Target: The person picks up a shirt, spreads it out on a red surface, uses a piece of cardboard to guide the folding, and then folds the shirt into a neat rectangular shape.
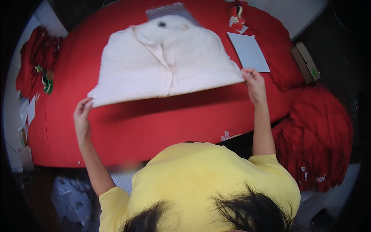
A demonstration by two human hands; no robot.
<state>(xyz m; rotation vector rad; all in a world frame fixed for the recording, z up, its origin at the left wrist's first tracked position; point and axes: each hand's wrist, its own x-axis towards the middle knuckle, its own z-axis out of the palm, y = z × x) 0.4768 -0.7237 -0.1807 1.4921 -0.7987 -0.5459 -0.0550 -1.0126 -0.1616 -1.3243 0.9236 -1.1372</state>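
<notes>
A cream-white garment (139, 65) is spread over the red-covered table, with a fold running down its middle and a small dark spot near its far edge. Its near edge is raised and casts a shadow on the red cloth. At the left corner of that edge, my left hand (82, 112) pinches the fabric. My right hand (255, 86) grips the opposite corner, fingers closed on it. Between the two hands the edge is pulled nearly straight, slightly higher on the right.
A clear plastic bag (170, 11) lies beyond the garment. To the right are a pale flat board (249, 52), a cardboard box (305, 62) and heaped red clothes (315, 135). More red clothes (38, 58) sit at the far left. The red table cover (127, 139) reaches toward me.
</notes>
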